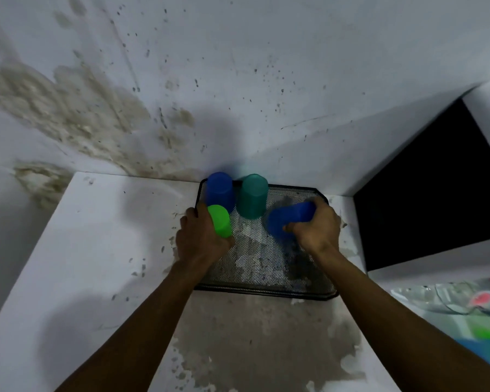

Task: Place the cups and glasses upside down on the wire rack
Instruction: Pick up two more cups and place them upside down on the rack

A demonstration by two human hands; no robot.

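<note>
A black wire mesh rack (262,267) lies on a white shelf against the wall. A blue cup (219,189) and a teal cup (253,196) stand upside down at its far edge. My left hand (201,236) grips a green cup (220,220), base up, over the rack's left side just in front of the blue cup. My right hand (316,226) holds a second blue cup (290,217), tilted on its side above the rack's right part.
The stained white shelf (102,250) extends to the left and toward me. Stained walls close in behind and on the right, beside a dark opening (436,199). Clear glasses and colourful items (464,301) lie lower right.
</note>
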